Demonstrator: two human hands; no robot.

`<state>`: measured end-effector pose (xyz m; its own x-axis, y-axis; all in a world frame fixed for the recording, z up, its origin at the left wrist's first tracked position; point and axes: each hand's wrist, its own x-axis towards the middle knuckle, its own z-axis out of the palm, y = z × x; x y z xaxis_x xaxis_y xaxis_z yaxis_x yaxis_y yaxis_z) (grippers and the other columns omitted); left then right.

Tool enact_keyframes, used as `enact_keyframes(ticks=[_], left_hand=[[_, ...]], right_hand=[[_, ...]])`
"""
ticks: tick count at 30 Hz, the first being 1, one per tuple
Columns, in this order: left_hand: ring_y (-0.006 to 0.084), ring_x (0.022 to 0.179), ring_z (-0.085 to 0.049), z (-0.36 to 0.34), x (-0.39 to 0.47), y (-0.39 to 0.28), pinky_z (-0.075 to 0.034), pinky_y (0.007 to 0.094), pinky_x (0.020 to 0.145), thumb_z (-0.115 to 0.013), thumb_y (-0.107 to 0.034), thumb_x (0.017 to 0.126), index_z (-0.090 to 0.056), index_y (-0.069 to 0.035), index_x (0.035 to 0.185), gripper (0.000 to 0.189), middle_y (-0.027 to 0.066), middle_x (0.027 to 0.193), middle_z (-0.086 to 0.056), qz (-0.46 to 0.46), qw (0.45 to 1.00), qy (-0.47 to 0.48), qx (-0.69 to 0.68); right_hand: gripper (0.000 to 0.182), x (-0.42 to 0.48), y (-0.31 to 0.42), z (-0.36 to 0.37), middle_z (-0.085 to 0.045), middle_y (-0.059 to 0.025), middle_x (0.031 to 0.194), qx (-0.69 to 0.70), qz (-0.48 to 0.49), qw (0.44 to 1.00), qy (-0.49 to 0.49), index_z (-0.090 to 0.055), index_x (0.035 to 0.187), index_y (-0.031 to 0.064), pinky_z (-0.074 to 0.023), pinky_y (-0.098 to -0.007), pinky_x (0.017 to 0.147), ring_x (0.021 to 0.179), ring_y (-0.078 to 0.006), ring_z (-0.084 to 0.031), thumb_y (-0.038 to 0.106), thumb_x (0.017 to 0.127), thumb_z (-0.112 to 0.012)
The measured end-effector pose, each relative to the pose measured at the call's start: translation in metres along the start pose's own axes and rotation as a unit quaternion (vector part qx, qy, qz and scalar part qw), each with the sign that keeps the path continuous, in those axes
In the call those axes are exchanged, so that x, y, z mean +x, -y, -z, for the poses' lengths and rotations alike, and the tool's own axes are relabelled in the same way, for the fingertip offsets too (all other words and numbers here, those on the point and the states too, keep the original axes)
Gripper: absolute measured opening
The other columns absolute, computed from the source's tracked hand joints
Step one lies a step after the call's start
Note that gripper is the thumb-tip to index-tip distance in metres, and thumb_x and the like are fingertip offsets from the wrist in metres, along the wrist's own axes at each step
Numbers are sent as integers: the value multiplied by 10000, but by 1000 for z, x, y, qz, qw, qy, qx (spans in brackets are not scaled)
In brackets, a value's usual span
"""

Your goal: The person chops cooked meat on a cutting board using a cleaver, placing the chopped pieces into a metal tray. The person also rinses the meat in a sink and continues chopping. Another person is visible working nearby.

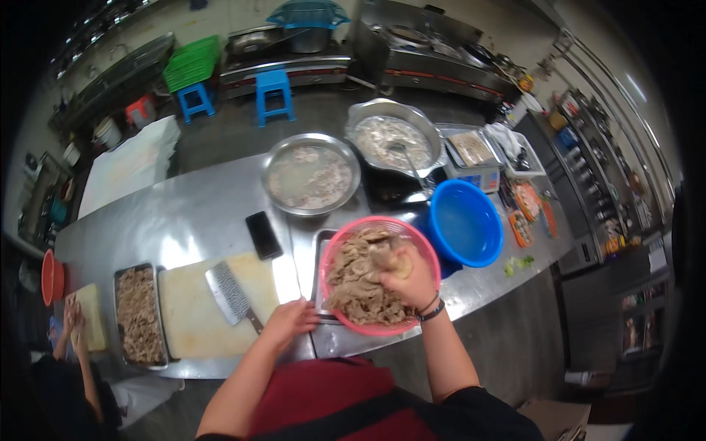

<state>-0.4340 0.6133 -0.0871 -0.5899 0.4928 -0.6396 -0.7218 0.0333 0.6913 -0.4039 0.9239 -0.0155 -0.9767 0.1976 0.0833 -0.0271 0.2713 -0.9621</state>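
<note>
My right hand (412, 278) is inside a pink plastic colander (434, 259), closed on a handful of cooked meat. A pile of brownish-grey sliced meat (358, 275) fills the colander below it. The colander stands over a metal tray (320, 251), most of which it hides. My left hand (290, 324) is near the tray's left edge, fingers slightly apart and nothing in them. Just left of that hand, a cleaver (230, 297) with a dimpled blade lies on a pale cutting board (187, 308), its handle partly behind my wrist.
Left of the board stands a tray of chopped meat (138, 314). A phone (263, 235) lies above it. Beyond are a steel basin (311, 173), a pot with a ladle (394, 135), a scale (474, 179) and a blue basin of liquid (466, 223). Another person's hands (74, 322) are far left.
</note>
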Motion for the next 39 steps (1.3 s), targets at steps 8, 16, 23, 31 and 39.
enact_keyframes(ticks=[8, 16, 23, 31, 39], left_hand=[[266, 1129, -627, 36, 6, 15, -525, 392, 947, -620, -296, 949, -475, 27, 1359, 542, 165, 1271, -607, 41, 826, 458, -325], [160, 911, -662, 67, -61, -11, -544, 322, 804, -785, 35, 696, -612, 6, 1174, 510, 82, 987, -697, -21, 991, 106, 74], [303, 776, -682, 173, -79, -19, -531, 411, 709, -858, -118, 604, -675, -46, 973, 418, 145, 872, -710, -81, 848, -80, 518], [299, 971, -645, 301, -84, -24, -477, 480, 891, -711, -224, 737, -715, -158, 883, 160, 76, 927, -718, -9, 660, -149, 736], [396, 1116, -501, 298, -72, 16, -394, 480, 996, -565, 65, 733, -580, -4, 1124, 397, 215, 1197, -548, -291, 750, -295, 515]], right_hand=[[543, -2, 27, -98, -625, -69, 970, 98, -8, 984, 145, -495, 1036, 45, -500, -320, 776, 884, -146, -587, 333, 745, -852], [432, 11, 6, -158, -635, -64, 892, 90, -145, 939, 297, -585, 996, -15, -492, -300, 737, 816, -145, -591, 373, 870, -729], [227, 2, -28, -285, -643, -40, 865, 314, -332, 867, 196, -604, 949, 14, -501, -276, 705, 782, -125, -607, 124, 825, -759], [327, 3, -73, -428, -647, -55, 1042, 225, -374, 840, 322, -586, 1077, 19, -513, -316, 824, 909, -161, -622, 100, 805, -748], [538, -5, -88, -488, -634, -101, 1087, 9, -289, 932, 219, -507, 1194, -5, -494, -326, 893, 984, -197, -613, 129, 751, -782]])
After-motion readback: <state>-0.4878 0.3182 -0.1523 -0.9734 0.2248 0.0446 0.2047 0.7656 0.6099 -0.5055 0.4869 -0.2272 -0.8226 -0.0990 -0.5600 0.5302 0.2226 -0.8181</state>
